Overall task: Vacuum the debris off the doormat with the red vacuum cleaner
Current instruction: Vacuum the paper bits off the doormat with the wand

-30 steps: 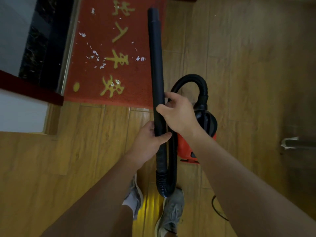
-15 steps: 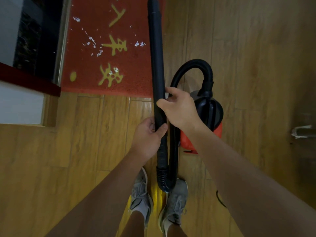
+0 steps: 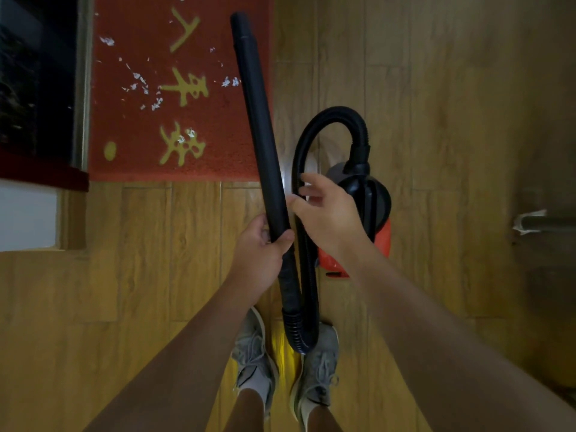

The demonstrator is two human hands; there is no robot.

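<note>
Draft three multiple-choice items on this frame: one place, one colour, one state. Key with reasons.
1. The red vacuum cleaner stands: A on the doormat; B on the wood floor right of it; C on a shelf.
2. The debris is: A black; B white; C blue.
3. The black wand is gripped by: A left hand only; B right hand only; C both.
Key: 1B, body on planks off the mat; 2B, pale scraps on red pile; 3A, right fingers spread, not curled round it.

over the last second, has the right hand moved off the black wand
Yes. The right hand has let go of the wand and shifted right, toward the red vacuum cleaner.
</note>
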